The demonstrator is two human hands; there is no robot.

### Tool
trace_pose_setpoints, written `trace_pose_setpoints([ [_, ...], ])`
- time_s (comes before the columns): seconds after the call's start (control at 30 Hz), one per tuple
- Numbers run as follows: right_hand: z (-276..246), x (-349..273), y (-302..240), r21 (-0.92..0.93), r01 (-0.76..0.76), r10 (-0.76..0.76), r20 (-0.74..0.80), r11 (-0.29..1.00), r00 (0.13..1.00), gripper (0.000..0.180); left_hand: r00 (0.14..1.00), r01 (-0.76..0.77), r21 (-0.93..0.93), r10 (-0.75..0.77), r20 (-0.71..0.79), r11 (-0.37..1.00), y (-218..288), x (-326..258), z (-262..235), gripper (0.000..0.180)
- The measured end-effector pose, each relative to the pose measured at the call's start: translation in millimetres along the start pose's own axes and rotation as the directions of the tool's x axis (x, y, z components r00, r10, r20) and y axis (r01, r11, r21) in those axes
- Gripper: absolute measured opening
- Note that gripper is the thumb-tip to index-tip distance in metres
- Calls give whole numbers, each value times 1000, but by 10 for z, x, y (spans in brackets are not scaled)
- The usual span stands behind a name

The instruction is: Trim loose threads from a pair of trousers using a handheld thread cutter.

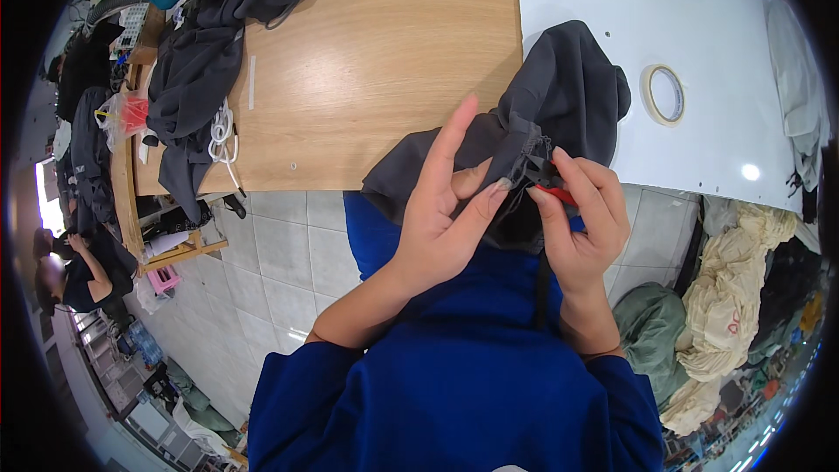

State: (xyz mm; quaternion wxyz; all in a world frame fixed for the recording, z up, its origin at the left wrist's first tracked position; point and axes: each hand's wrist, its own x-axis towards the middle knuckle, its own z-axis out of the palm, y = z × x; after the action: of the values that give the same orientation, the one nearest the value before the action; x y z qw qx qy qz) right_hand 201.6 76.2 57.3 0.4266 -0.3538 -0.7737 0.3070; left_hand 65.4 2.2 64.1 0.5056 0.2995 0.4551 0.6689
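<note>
Left hand (pixel 444 225), grey cloth (pixel 566 74), red tool (pixel 557 195), right hand (pixel 584 232), in that order.
Left pinches cloth edge, index raised; bunched cloth overhangs table (pixel 367 52), bulk ahead, running roughly ahead-right; right grips tool just right of pinch, tip unclear.

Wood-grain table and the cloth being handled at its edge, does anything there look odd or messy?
Nothing looks spilled. Two things look untidy: the white cable lies in loose loops on the left of the wood-grain table, and the dark grey cloth at the left hand has straggly threads along one edge.
</note>
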Motion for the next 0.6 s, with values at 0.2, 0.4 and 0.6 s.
trace_pose_setpoints([
  [0.2, 25, -3, 22, 28, -53, 54, -36, 998, 998, 39, 995, -97, 229, 88, 49, 969, -37, -22, 16, 77],
  [0.4, -27, 7, -10, 18, -42, 42, 4, 999, 999, 40, 978, -210, 376, 193, 82, 903, -70, -9, -6, 78],
  [0.6, -26, -8, 32, 27, -59, 60, -15, 998, 998, 41, 961, -266, 534, 265, 81, 803, -154, -21, -1, 76],
])
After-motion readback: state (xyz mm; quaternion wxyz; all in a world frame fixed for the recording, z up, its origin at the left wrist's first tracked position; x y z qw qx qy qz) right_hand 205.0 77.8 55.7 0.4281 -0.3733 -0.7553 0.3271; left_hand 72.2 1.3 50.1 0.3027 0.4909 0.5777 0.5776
